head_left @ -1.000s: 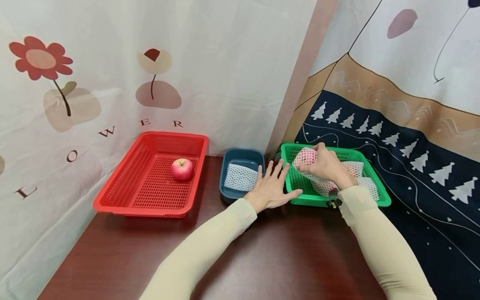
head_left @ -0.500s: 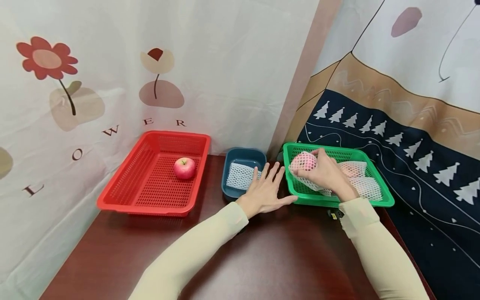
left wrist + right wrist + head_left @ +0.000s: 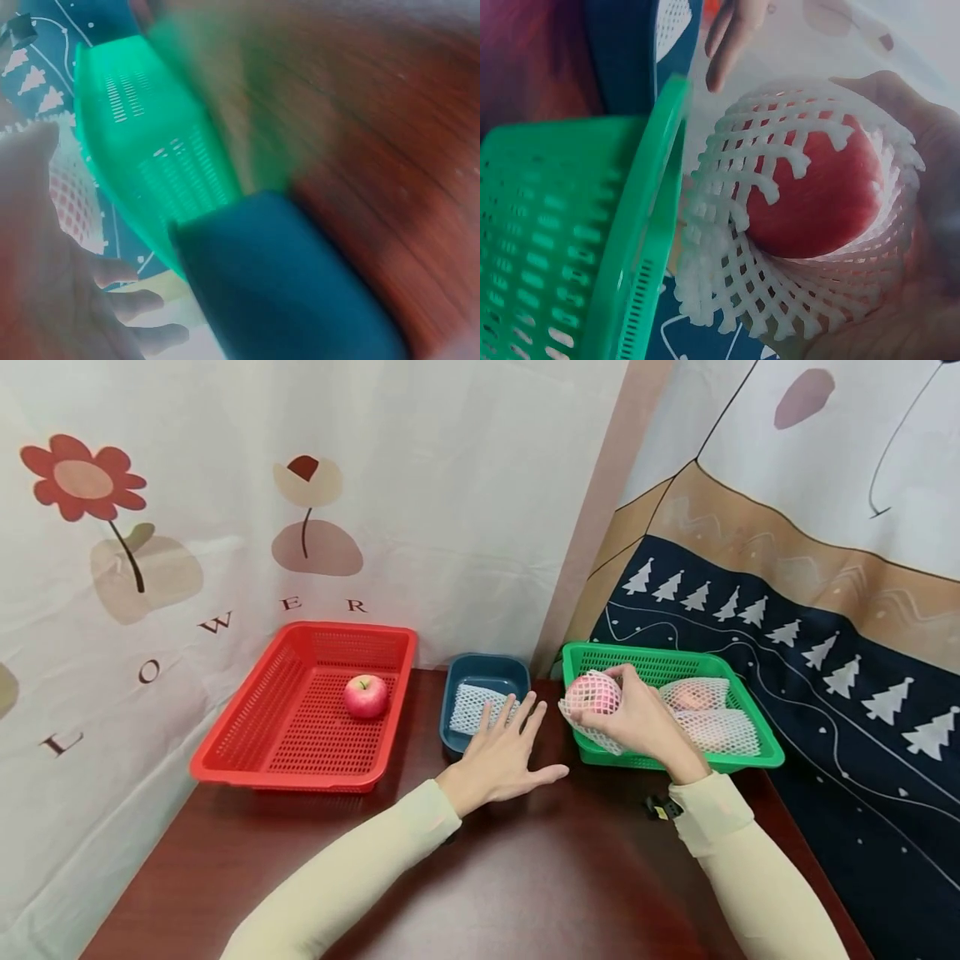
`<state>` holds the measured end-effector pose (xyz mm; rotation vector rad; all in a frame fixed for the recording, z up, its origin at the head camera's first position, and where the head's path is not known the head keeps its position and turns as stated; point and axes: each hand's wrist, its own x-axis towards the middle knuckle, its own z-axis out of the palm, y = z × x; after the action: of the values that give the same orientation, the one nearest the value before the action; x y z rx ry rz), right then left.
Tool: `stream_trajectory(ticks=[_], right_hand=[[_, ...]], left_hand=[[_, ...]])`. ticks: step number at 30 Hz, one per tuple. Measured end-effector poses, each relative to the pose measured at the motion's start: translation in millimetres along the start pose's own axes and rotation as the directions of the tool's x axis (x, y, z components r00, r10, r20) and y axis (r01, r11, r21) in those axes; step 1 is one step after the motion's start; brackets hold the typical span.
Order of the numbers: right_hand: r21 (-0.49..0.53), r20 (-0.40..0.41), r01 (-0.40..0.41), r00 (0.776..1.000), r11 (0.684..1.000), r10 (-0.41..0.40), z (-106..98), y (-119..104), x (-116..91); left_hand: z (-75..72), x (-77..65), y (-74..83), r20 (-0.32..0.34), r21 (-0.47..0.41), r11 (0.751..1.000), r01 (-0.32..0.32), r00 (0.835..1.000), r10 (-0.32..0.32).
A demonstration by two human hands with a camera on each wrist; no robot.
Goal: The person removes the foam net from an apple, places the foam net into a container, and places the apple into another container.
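Holding one netted apple, the right hand has thumb and fingers curled round it at the left edge of the green basket, at one o'clock. The left hand is spread wide, holding nothing, near the blue bin at twelve. That bin holds one foam sleeve; the green basket, two netted bundles; the red basket at ten, one bare apple. A glossy red-brown table bears all three; a flower-printed curtain hangs at eleven, a tree-printed cloth at two.
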<state>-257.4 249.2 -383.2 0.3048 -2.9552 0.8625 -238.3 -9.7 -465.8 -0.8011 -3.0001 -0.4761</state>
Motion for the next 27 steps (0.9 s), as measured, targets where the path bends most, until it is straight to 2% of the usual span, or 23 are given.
stream_trajectory(ticks=[6,13,19,27], right_hand=[[0.027,0.009,0.018,1.0,0.999,-0.018,7,-8,-10],[0.048,0.047,0.038,0.998,0.998,-0.041,20,-16,-22],[0.063,0.061,0.069,0.995,0.996,-0.073,30,-21,-31],[0.114,0.107,0.14,0.983,0.984,-0.153,48,-25,-41]], left_hand=[[-7.1,-16.6,-10.6,-0.04,0.03,0.999,-0.014,0.999,0.015],[-9.9,-39.3,-26.2,-0.048,0.026,0.999,-0.024,0.999,0.025],[-8.9,-50.1,-35.6,-0.069,0.037,0.999,-0.031,0.997,0.034],[-7.5,-64.0,-40.0,-0.097,0.051,0.998,-0.039,0.994,0.043]])
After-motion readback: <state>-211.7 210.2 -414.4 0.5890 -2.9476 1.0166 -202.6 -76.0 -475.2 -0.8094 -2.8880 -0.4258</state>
